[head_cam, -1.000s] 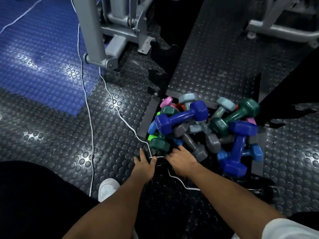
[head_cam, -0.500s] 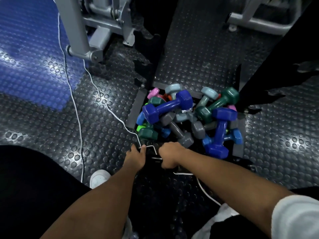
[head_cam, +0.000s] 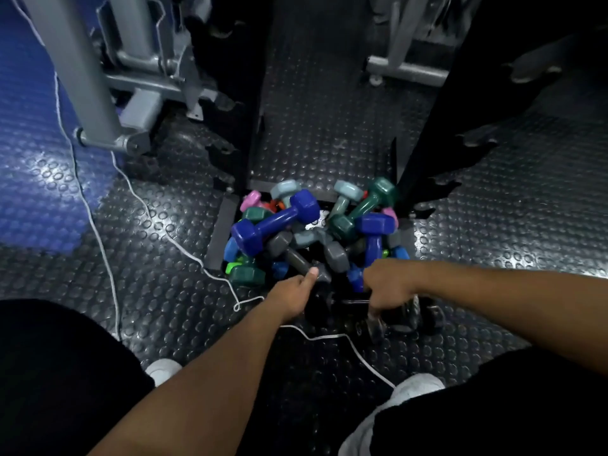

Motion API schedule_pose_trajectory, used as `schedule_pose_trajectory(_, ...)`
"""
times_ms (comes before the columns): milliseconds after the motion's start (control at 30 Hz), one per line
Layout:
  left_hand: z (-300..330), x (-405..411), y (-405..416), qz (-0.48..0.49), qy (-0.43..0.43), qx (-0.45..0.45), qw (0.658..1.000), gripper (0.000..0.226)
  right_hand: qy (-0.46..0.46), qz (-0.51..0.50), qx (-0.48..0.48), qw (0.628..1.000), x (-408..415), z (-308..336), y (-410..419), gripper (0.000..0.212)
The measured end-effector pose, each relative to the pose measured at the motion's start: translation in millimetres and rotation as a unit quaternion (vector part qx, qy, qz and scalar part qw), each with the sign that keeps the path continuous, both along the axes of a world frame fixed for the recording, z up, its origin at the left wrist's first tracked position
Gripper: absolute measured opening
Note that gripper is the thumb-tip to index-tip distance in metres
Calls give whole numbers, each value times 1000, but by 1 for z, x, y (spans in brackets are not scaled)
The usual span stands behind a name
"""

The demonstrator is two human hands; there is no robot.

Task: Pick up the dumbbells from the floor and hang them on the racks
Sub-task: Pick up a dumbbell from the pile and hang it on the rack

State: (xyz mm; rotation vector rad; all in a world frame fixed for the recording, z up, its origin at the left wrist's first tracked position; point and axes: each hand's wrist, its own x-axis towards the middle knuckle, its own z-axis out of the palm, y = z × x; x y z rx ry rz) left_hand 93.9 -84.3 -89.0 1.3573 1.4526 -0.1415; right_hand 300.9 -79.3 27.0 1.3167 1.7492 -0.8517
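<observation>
head view: pile of coloured dumbbells [head_cam: 309, 232] heaped on the studded black floor [head_cam: 329, 126], between two dark rack uprights [head_cam: 230, 93]. big blue dumbbell [head_cam: 274, 222] lies on top at the left of the heap. nearer the person, black dumbbells [head_cam: 394, 315] lie on the floor, dim. right hand [head_cam: 386, 284] reaches down with fingers curled round a black dumbbell's handle. left hand [head_cam: 294, 292] beside it, fingers curled, thumb raised; what it grips is too dark to tell. white cord [head_cam: 184, 248] snakes across the floor under the left wrist. white shoes [head_cam: 163, 370] at the bottom.
</observation>
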Motion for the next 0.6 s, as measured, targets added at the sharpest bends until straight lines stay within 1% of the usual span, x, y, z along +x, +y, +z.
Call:
schedule_pose_trajectory(100,26,38,12,-32,-42,42,998,74,8,-89,9,996,35,22,-5,38)
schedule_pose_trajectory(167,40,60,19,-37,-66,68,995,70,23,-157,15,987,60,33,-12,38)
schedule_pose_trajectory(233,53,83,24,-34,-98,82,991,67,45,-225,20,973,84,43,-23,42)
schedule_pose_trajectory(300,63,104,28,-23,-129,87,987,65,73,-293,35,953,101,51,-36,35)
schedule_pose_trajectory(333,70,117,30,-22,-139,90,986,65,89,-344,48,933,109,56,-44,29)
schedule_pose_trajectory(367,76,127,33,-22,-145,97,984,65,112,-406,58,905,116,59,-51,24)
schedule_pose_trajectory(433,83,148,42,-24,-145,130,981,61,156,-520,47,839,130,62,-59,20)
schedule_pose_trajectory(500,87,169,54,-32,-145,180,972,56,178,-594,26,784,143,63,-62,20)
schedule_pose_trajectory(567,87,181,65,-22,-149,210,966,55,194,-646,40,737,153,60,-60,13)
schedule_pose_trajectory(600,86,185,70,-12,-145,217,965,59,203,-670,53,712,157,58,-57,12)
